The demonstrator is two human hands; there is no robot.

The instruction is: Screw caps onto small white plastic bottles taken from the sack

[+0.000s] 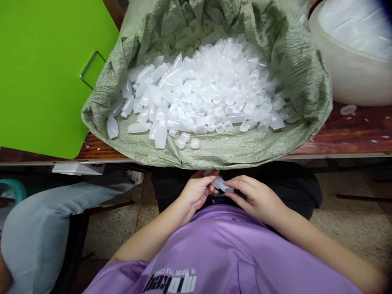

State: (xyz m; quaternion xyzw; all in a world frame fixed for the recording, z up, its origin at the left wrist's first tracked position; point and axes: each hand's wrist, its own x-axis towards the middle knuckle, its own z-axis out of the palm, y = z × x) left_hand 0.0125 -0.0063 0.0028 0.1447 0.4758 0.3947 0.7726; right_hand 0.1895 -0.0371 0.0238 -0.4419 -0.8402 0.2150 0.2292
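Purple shirt (220, 245) fills the bottom of the head view, and just past it, low over the lap, both hands meet on one small bottle (225, 186) of cloudy plastic. The left hand (196, 192) is curled shut with its fingertips pinching one end. The right hand (254, 196) closes its thumb and fingers over the other end, so the bottle lies crosswise between them. Whether a cap sits on it is hard to say, since the fingers cover both ends. Beyond the hands, on the bench (352, 130), an open woven sack (214, 151) holds a heap of bottles and caps (208, 90) of the same pale plastic. The heap is deep and spills toward the sack's near lip, so by the look of it only this one piece is in hand and a great many lie untouched. No pile of finished pieces shows anywhere near the hands. Out past the right hand a white tub (352, 77) is cut off by the frame, its contents a pale blur. A single loose cap (348, 109) lies on the bench beside it. Out past the left hand a green board (39, 73) with a wire handle (88, 67) overlaps the bench edge. Lower on that side, another person's jeans-clad leg (36, 228) shows only in part. The lap itself is dark and hidden under the hands.
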